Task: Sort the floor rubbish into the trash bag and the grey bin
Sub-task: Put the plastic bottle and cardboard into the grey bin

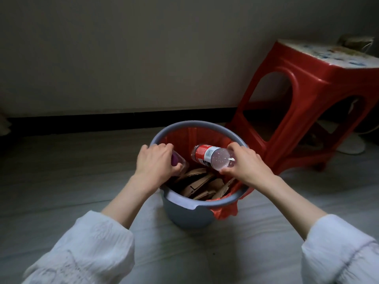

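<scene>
The bin (184, 214) is grey, lined with a red-orange bag (225, 212). The clear bottle (213, 155) bears a red and white label. Brown cardboard (199, 185) lies inside. The stool (307, 95) is red; the sleeves (92, 249) are white.
</scene>
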A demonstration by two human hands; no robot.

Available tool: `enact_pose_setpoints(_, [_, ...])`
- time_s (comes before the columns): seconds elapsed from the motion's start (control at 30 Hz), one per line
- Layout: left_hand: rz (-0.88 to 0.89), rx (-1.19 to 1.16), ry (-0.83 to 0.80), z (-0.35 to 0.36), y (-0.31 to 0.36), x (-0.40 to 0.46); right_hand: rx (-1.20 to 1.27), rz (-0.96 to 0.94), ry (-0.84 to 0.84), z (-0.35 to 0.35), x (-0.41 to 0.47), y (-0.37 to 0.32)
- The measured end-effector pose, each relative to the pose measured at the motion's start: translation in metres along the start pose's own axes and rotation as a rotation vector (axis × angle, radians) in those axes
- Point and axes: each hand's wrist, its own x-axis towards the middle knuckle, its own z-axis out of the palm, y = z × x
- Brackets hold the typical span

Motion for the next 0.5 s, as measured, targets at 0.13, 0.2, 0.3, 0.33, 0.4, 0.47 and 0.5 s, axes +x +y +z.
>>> enact_pose_setpoints(0.13, [0.095,0.122,-0.127,0.009,0.002,0.003,-0.105,-0.100,-0.088,0.004,0.016,-0.013])
enact_pose_setpoints(0.2, [0.107,0.155,-0.155,0.011,0.001,0.004,-0.182,-0.152,-0.148,0.006,0.021,-0.019])
enact_pose_setpoints(0.3, [0.101,0.193,-0.206,0.010,0.001,0.008,-0.244,-0.204,-0.219,0.006,0.028,-0.026])
enact_pose_setpoints(0.33, [0.100,0.205,-0.224,0.010,0.002,0.008,-0.257,-0.214,-0.243,0.005,0.031,-0.028])
enact_pose_setpoints(0.4, [0.108,0.231,-0.255,0.012,0.003,0.009,-0.269,-0.223,-0.278,0.005,0.037,-0.032])
enact_pose_setpoints(0.47, [0.122,0.245,-0.281,0.013,0.003,0.009,-0.273,-0.216,-0.312,0.006,0.044,-0.033])
enact_pose_setpoints(0.5, [0.127,0.240,-0.291,0.015,0.003,0.009,-0.271,-0.208,-0.326,0.007,0.047,-0.033])
